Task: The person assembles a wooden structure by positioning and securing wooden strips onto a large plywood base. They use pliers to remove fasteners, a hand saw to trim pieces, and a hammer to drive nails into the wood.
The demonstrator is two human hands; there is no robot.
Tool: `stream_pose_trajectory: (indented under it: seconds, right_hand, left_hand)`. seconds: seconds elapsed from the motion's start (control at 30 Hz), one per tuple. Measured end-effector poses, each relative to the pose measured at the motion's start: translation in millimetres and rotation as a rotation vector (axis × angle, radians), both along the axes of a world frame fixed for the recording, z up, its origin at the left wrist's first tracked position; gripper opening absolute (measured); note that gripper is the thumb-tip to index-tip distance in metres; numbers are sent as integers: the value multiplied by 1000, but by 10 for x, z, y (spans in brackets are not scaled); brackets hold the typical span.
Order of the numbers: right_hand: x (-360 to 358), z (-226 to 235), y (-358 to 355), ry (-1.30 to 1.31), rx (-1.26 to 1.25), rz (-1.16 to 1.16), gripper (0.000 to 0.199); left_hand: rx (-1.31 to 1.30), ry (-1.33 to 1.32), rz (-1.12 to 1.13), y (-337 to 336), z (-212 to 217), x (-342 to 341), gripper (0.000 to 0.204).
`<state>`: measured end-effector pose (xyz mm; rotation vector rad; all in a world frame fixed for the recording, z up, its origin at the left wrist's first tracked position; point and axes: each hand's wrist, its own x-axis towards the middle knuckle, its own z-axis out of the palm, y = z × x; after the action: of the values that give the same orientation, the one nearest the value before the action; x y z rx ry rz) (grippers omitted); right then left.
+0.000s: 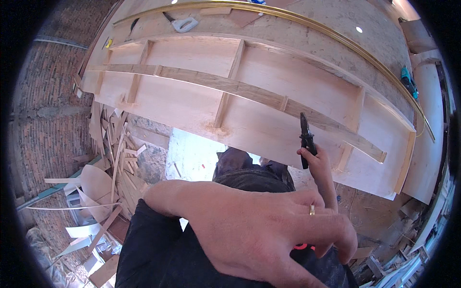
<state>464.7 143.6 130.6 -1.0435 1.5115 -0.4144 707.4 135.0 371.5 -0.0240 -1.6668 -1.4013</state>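
Observation:
My right hand (318, 162) is closed around the handles of black pliers (306, 136), their jaws pointing up and away from me. The tool is over the near part of a pale wooden frame panel (273, 139), beside its long raised middle rail (249, 90). Close to the camera, my left hand (269, 230) reaches across my body from the left, with a gold ring on one finger. Its fingers are loosely bent and apart, and nothing shows in them. The palm side is hidden.
Beyond the panel lie a handsaw (185, 25) with a pale handle and a long gold-coloured strip (307, 21). A teal power tool (408, 82) is at the far right. Offcuts (117, 158) are heaped on the floor at left, near a brick wall (53, 105).

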Motion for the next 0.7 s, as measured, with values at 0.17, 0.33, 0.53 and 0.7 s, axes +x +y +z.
stream_pose_trajectory:
  seconds: [0.17,0.33,0.53,0.7]
  right_hand:
    - [442,-118,118,-41,-47,-200,27]
    - [1104,253,280,-347,-8,-748,40]
    - [1058,17,618,-30,-36,-549,27]
    - [540,401,428,63,-460,-1219,17]
  left_hand:
    - [64,203,13,29,-112,397,36]
    - [135,-266,57,-843,-501,1601,43]
    - [-158,-995,1056,-1816,-2558,2253,41]
    - [-510,-1387,986,-1863,-3189,2447,53]
